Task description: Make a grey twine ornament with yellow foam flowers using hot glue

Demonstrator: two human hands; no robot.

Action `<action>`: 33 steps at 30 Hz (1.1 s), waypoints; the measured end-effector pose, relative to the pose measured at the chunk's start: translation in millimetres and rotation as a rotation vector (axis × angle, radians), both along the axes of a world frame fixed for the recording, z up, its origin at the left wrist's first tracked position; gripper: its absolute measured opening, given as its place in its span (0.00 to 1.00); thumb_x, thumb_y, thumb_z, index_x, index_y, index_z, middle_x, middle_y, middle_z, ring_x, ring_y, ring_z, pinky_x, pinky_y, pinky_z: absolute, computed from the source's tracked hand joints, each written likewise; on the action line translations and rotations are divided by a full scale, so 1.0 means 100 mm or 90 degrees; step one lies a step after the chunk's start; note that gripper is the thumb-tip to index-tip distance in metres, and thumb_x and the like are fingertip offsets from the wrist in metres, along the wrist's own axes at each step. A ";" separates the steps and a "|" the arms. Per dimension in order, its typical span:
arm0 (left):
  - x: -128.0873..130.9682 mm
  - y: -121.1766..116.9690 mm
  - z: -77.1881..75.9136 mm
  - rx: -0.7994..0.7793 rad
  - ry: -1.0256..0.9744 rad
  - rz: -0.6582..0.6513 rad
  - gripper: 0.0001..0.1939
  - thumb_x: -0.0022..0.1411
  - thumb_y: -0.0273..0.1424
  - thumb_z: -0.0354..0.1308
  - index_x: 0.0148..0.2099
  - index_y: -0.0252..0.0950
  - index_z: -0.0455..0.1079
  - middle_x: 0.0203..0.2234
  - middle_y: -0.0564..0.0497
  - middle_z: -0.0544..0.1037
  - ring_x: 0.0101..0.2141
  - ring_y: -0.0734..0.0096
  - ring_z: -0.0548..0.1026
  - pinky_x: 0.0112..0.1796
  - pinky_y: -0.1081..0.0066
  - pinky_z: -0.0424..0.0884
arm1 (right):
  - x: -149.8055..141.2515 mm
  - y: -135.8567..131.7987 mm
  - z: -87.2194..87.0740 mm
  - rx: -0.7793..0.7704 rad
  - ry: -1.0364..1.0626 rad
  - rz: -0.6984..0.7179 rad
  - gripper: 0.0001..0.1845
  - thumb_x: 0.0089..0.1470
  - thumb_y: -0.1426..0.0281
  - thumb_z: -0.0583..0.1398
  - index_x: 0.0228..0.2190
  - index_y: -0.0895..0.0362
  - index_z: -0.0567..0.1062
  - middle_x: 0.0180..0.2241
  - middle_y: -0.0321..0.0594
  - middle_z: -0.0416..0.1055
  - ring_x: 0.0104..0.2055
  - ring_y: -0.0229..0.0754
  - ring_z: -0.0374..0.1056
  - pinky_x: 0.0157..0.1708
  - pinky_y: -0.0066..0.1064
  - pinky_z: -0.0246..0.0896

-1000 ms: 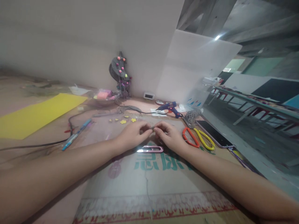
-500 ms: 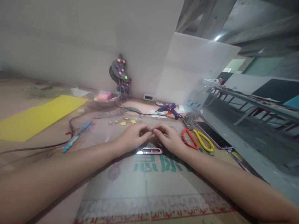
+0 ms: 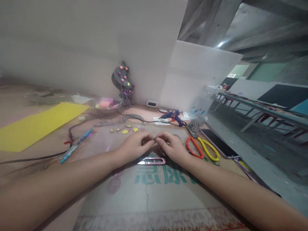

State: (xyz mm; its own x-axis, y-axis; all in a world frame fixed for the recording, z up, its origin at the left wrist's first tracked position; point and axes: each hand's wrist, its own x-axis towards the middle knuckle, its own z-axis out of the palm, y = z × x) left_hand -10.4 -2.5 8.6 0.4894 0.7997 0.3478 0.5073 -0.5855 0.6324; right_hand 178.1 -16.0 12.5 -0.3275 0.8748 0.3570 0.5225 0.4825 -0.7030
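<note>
Over the printed cardboard sheet [image 3: 115, 202], my left hand [image 3: 137, 144] and my right hand [image 3: 172, 146] meet with thumbs and index fingers pinched. A tiny dark bit, perhaps thread, shows between the fingertips; it is too small to name. Just below the hands lie pink thread snips [image 3: 154, 161]. A thin thread [image 3: 147, 199] runs down the cardboard under them. Small yellow flower pieces [image 3: 124, 131] rest beyond my left hand. Beside my right hand are scissors with one red and one yellow handle [image 3: 209, 149].
A blue glue gun [image 3: 173, 117] lies at the back, near grey yarn [image 3: 194, 123] and a phone [image 3: 218, 143]. A grey crescent decoration with coloured balls [image 3: 122, 78] stands against the wall. At left are yellow paper [image 3: 43, 125], a blue pen [image 3: 77, 146] and a black cord [image 3: 36, 158].
The view has shifted slightly, so the table things sit a little lower in the picture. Both hands stay together, still pinching at the fingertips.
</note>
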 end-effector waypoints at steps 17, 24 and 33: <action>0.01 -0.04 0.04 -0.002 -0.039 0.003 0.12 0.63 0.35 0.50 0.33 0.35 0.70 0.28 0.51 0.76 0.30 0.69 0.72 0.32 0.72 0.64 | 0.01 0.00 -0.02 -0.053 0.061 -0.001 0.11 0.59 0.63 0.54 0.33 0.57 0.71 0.21 0.32 0.65 0.21 0.34 0.60 0.22 0.25 0.57; 0.01 -0.02 0.03 0.017 -0.029 0.013 0.12 0.63 0.35 0.51 0.34 0.35 0.71 0.29 0.51 0.76 0.32 0.68 0.73 0.33 0.72 0.65 | 0.01 0.02 -0.04 0.003 0.013 0.011 0.09 0.59 0.65 0.55 0.35 0.57 0.72 0.25 0.34 0.69 0.25 0.35 0.64 0.27 0.26 0.59; 0.00 -0.03 0.02 0.016 -0.027 0.008 0.12 0.63 0.35 0.51 0.35 0.34 0.70 0.29 0.50 0.75 0.32 0.67 0.72 0.34 0.70 0.65 | 0.03 0.04 -0.07 0.066 -0.038 0.011 0.11 0.59 0.64 0.55 0.40 0.56 0.73 0.31 0.38 0.75 0.31 0.39 0.69 0.31 0.29 0.62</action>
